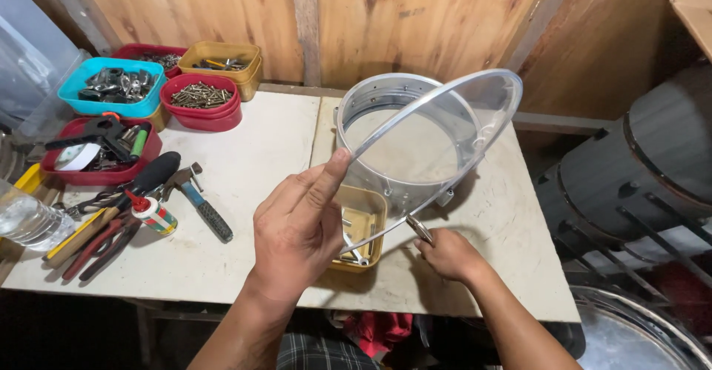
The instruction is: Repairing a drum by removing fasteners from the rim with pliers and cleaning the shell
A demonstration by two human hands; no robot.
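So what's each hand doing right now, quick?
Left hand: closed, gripping the round clear plastic drum skin by its rim.
Right hand: closed on a small metal tool.

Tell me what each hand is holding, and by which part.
The left hand holds the clear drum head by its near rim. The right hand holds a small metal tool by its handle end.

Left hand tilting clear drumhead, right hand beside silver drum shell, yellow tray
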